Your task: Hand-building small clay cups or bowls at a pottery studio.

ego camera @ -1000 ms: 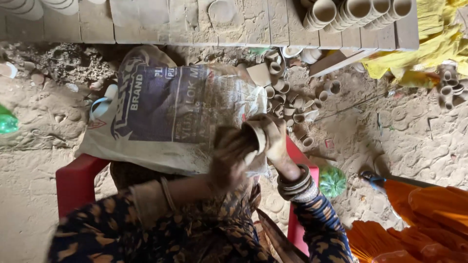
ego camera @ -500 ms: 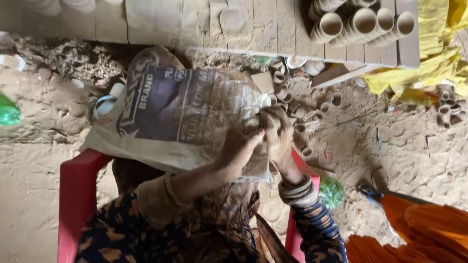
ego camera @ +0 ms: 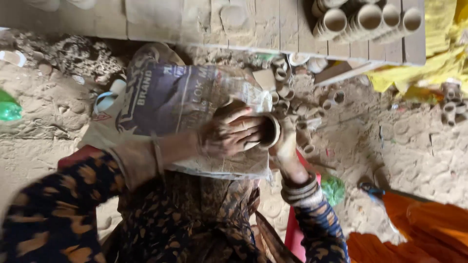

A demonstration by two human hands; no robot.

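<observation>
My left hand (ego camera: 228,132), coated in clay, wraps around the outside of a small clay cup (ego camera: 267,131) whose open mouth faces right. My right hand (ego camera: 285,141) comes up from below with its fingers at the cup's mouth, bangles (ego camera: 300,189) on the wrist. Both hands hold the cup above a printed plastic sack (ego camera: 170,102) spread over my lap.
Several finished clay cups (ego camera: 363,19) lie stacked on a wooden board (ego camera: 273,24) at the top. Loose small cups (ego camera: 292,104) litter the sandy ground. A red plastic seat (ego camera: 295,234), orange cloth (ego camera: 419,229), yellow cloth (ego camera: 419,73) and a green object (ego camera: 9,108) surround me.
The view has tilted and drawn closer. My left hand has shifted around the cup, and the cup's mouth now faces right with my right fingers at it.
</observation>
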